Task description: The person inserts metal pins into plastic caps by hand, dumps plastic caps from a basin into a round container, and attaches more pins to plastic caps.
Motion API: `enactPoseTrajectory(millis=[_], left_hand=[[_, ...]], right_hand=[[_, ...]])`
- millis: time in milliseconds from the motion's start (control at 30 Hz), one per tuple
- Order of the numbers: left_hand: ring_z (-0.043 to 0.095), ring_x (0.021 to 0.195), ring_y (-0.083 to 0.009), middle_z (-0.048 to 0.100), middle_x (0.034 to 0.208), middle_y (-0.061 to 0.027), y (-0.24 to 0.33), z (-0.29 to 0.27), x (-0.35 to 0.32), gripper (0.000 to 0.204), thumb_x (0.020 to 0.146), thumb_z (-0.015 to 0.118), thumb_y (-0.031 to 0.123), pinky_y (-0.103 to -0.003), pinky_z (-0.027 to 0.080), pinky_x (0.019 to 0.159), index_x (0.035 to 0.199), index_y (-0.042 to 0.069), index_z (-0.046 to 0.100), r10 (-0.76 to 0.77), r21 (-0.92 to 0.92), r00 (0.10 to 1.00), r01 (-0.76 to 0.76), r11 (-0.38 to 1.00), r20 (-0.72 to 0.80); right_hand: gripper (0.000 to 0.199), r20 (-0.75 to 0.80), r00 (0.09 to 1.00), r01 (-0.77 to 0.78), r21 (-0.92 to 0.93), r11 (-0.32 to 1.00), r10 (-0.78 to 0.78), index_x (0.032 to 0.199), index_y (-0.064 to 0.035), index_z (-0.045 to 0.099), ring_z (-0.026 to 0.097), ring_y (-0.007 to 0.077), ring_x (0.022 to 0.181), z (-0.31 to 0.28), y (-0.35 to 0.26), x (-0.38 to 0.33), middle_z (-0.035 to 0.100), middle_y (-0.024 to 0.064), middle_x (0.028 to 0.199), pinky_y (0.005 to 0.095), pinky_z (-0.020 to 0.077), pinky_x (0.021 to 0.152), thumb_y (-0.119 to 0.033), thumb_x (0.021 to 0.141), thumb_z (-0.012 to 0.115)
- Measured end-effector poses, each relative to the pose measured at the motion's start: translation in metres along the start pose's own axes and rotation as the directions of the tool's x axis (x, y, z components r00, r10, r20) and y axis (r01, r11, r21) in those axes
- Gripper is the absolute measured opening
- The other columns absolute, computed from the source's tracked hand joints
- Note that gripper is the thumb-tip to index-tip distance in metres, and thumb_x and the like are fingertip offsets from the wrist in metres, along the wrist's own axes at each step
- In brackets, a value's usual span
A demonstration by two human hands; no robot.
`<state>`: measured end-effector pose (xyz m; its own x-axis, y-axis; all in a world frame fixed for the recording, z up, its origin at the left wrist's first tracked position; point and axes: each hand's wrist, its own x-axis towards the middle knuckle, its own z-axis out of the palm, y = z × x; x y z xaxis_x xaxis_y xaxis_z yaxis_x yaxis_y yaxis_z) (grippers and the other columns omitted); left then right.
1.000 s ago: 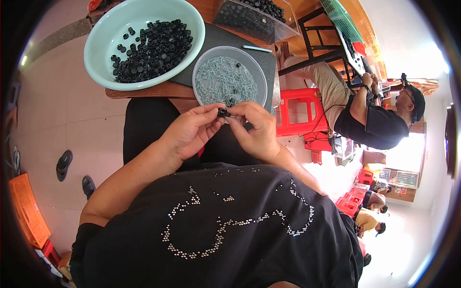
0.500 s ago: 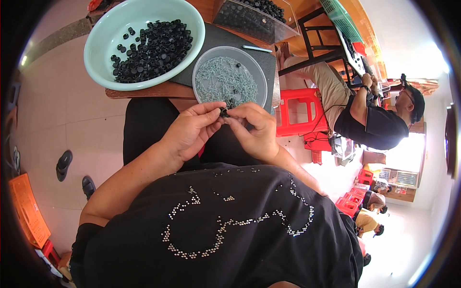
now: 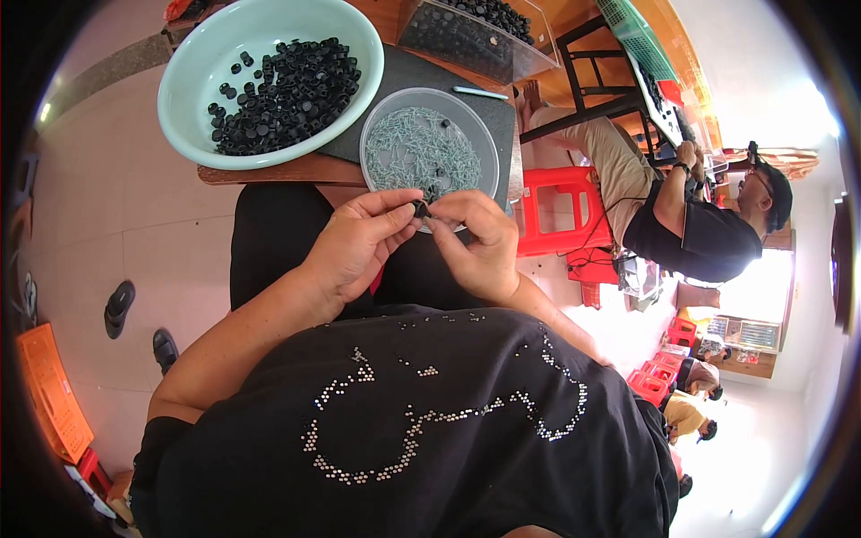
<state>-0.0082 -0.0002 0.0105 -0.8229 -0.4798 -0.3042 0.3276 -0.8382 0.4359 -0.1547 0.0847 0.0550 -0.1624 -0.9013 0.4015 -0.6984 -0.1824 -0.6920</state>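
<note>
Between the fingertips of both hands, over the near rim of a round clear tub, is a small black plastic cap (image 3: 421,209). My left hand (image 3: 360,235) pinches it from the left with thumb and forefinger. From the other side my right hand (image 3: 477,238) presses thumb and forefinger against it; whether a screw is also held there is too small to tell. The clear tub (image 3: 489,148) holds many thin silvery screws (image 3: 417,143) and a few black caps. At the upper left, a pale green basin (image 3: 184,112) contains a heap of black caps (image 3: 300,94).
A dark mat (image 3: 395,72) lies under the tub on the wooden table (image 3: 220,175). Behind it stands a clear bin (image 3: 466,49) of black parts, with a pale pen-like stick (image 3: 480,91) nearby. At right are a red stool (image 3: 547,211) and a seated co-worker (image 3: 691,215).
Both hands stay nearly in place around the black cap. The right fingers have shifted very slightly; nothing else visibly differs.
</note>
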Motion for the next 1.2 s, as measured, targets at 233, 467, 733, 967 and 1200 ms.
enactPoseTrajectory(millis=[233, 467, 733, 967, 1200], left_hand=[[0.059, 0.083, -0.0101, 0.063, 0.093, -0.0051, 0.001, 0.001, -0.001, 0.023, 0.091, 0.057, 0.008, -0.023, 0.049, 0.079, 0.112, 0.001, 0.060, -0.015, 0.021, 1.000, 0.016, 1.000, -0.013], [0.058, 0.082, -0.0096, 0.064, 0.093, -0.0058, 0.001, 0.005, -0.002, 0.025, 0.090, 0.058, 0.010, -0.024, 0.049, 0.078, 0.113, -0.001, 0.060, 0.004, 0.145, 1.000, -0.001, 0.989, -0.015], [0.059, 0.086, -0.0094, 0.064, 0.100, -0.0076, 0.001, 0.010, -0.005, 0.028, 0.092, 0.055, 0.010, -0.023, 0.049, 0.081, 0.118, -0.001, 0.058, 0.016, 0.366, 0.999, 0.000, 0.930, -0.039], [0.061, 0.086, -0.0106, 0.066, 0.096, -0.0080, -0.001, 0.014, -0.009, 0.028, 0.089, 0.055, 0.005, -0.023, 0.049, 0.078, 0.116, -0.003, 0.059, 0.187, 0.534, 0.982, -0.170, 0.828, 0.022], [0.064, 0.074, -0.0122, 0.068, 0.085, -0.0106, -0.006, 0.012, -0.012, 0.024, 0.090, 0.053, 0.004, -0.025, 0.052, 0.069, 0.111, -0.003, 0.061, 0.389, 0.738, 0.914, -0.338, 0.583, 0.112]], right_hand=[[0.014, 0.030, 1.000, -0.006, 0.019, 1.000, 0.005, 0.082, 0.0012, 0.064, 0.062, 0.0180, 0.074, -0.001, -0.003, 0.002, 0.064, 0.0114, 0.087, 0.0261, 0.0489, 0.064, 0.008, 0.071, 0.068], [0.012, 0.055, 0.997, -0.048, 0.010, 0.999, 0.047, 0.083, -0.0002, 0.065, 0.064, 0.0190, 0.071, -0.004, -0.001, 0.001, 0.064, 0.0115, 0.084, 0.0264, 0.0511, 0.062, 0.006, 0.072, 0.069], [0.010, 0.143, 0.957, -0.268, 0.100, 0.958, 0.253, 0.084, -0.0003, 0.063, 0.063, 0.0130, 0.072, -0.008, 0.003, -0.002, 0.065, 0.0075, 0.083, 0.0255, 0.0507, 0.064, 0.004, 0.076, 0.067], [0.009, 0.256, 0.874, -0.486, 0.513, 0.708, 0.414, 0.090, 0.0029, 0.059, 0.064, 0.0111, 0.076, -0.006, 0.002, 0.003, 0.065, 0.0063, 0.083, 0.0236, 0.0517, 0.068, 0.004, 0.082, 0.064], [0.010, 0.362, 0.817, -0.575, 0.467, 0.672, 0.448, 0.092, 0.0011, 0.062, 0.061, 0.0099, 0.073, -0.006, 0.006, 0.005, 0.066, 0.0061, 0.081, 0.0217, 0.0475, 0.064, -0.002, 0.083, 0.066]])
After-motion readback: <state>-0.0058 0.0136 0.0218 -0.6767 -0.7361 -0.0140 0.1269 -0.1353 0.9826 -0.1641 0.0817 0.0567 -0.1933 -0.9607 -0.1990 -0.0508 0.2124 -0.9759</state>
